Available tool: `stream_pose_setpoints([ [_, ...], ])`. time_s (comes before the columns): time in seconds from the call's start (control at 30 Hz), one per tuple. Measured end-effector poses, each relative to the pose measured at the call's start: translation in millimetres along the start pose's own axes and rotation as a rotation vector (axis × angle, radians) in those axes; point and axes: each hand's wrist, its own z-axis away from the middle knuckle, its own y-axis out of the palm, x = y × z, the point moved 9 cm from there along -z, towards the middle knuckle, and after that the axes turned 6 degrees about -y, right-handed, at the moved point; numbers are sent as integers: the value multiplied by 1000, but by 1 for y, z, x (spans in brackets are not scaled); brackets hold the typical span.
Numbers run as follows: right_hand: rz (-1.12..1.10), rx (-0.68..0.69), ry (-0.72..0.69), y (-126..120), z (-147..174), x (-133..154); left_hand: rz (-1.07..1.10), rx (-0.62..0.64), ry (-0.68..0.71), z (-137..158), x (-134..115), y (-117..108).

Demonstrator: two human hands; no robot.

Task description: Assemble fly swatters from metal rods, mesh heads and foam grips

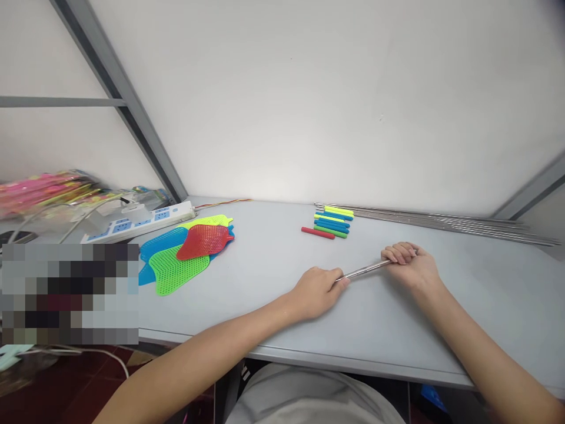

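The left hand (318,291) pinches a rod (366,270) between thumb and fingers, and the right hand (408,265) curls around it, over the table (265,259). Beyond lie handles (332,224), more rods (441,221) and, leftward, swatter heads (203,242).

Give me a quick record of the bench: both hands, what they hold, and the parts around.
left hand: closed on a metal rod
right hand: fingers curled round the same rod, farther right
mesh paddles: overlapping at left; red, green, blue, yellow
coloured sticks: grouped beyond the hands
loose rods: along the wall, stretching right
power strip: far left
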Motion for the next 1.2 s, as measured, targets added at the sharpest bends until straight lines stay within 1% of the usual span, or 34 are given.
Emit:
stream_pose_setpoints([
  [0.1,-3,-5,7,0,0,1,-22,-15,36,0,-2,-1],
  [0.37,-60,-77,52,-1,3,-4,-65,-36,72,3,-3,-4],
  [0.5,-42,-63,54,0,2,-4,-103,-44,81,3,-3,-2],
  [0.7,6,-25,40,0,1,-5,-151,-15,68,2,-2,2],
  [0.9,-35,-111,45,-7,5,-10,-175,-25,42,0,0,9],
  [1.03,-57,-127,1,-5,9,-9,-178,-14,29,0,1,11],
  [1.2,-75,-146,-48,-6,13,-12,-201,-28,22,1,2,8],
])
